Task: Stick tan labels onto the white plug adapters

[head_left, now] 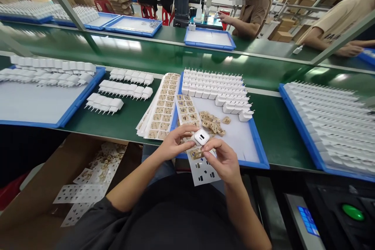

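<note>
Charger (pixel 201 137) – L hand (pixel 175 141), R hand (pixel 224 161)

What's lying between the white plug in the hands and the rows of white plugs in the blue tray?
In the head view, between the held white plug and the rows of white plugs lies a loose pile of small tan stickers on the blue tray.

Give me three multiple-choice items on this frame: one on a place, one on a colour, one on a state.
1. Where is the white charger?
A. between both hands' fingertips
B. on the green belt
C. in the cardboard box

2. What colour is the rim of the tray in front of the person?
A. red
B. blue
C. yellow

3. How does the sticker sheet lie under the hands?
A. rolled up
B. partly emptied
C. full

Answers: 1 A, the left hand and right hand pinch it. 2 B, the rim is blue. 3 B, bare cut-outs show at its lower end.
</note>
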A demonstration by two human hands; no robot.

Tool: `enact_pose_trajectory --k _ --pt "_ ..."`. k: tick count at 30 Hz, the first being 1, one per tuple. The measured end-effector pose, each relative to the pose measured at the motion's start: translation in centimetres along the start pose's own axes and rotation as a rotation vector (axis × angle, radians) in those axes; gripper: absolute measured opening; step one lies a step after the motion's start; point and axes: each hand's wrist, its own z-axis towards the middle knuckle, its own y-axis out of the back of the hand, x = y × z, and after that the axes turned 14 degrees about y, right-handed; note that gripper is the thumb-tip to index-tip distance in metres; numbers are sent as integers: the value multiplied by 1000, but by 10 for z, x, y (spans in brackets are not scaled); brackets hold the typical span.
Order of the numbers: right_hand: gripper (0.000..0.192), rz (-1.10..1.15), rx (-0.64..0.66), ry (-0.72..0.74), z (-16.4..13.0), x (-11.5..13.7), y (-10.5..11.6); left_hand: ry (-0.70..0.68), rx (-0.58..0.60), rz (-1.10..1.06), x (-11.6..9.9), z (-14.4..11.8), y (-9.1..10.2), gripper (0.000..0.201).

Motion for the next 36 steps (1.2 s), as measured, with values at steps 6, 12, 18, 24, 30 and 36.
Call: enact_pose_trajectory --k 6,12,18,24,30,36 --pt "3 137 -8 -126 0 1 -7 -67 -116 263 0 -7 -2 53" --pt "3 34 -223 -142 2 4 -8 -152 -214 284 5 -11 -8 43" --pt "7 -119 -285 -183 11 1 -12 -229 -176 356 -1 -12 -8 45" --pt "5 -97 -284 -188 13 1 -13 -240 -175 369 -1 -11 -8 46" --pt "5 -125 -276 -182 13 2 -13 -262 -170 361 -1 -10 -7 46" --pt "7 -243 -252 -149 12 2 -17 -272 -175 362 -3 -10 -7 44"
